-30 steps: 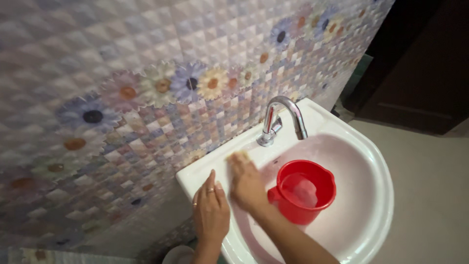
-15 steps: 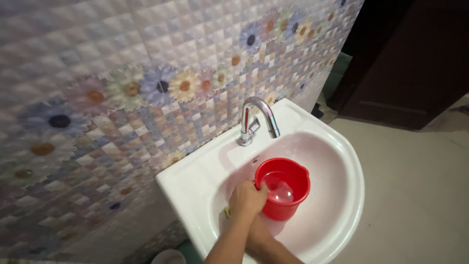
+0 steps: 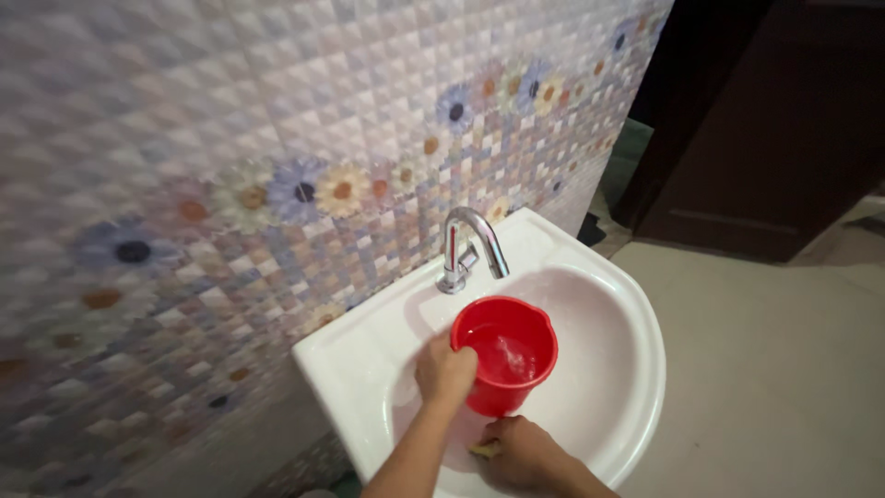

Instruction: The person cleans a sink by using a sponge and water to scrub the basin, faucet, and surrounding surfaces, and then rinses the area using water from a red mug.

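Observation:
A small red bucket (image 3: 509, 355) with a little water in it stands in the white wash basin (image 3: 608, 304), under the chrome tap (image 3: 466, 244). My left hand (image 3: 445, 369) grips the bucket's left side at the rim. My right hand (image 3: 521, 452) lies low in the front of the basin, just below the bucket, closed on a yellow sponge (image 3: 483, 450) that barely shows under the fingers.
The basin is fixed to a wall of small patterned tiles with flower designs (image 3: 304, 189). A dark wooden door (image 3: 765, 120) stands at the right, with pale floor (image 3: 793, 369) below it.
My left hand left the basin's outer ledge and took the bucket's side. My right hand, with the sponge, slid from the basin's back near the tap down to its front.

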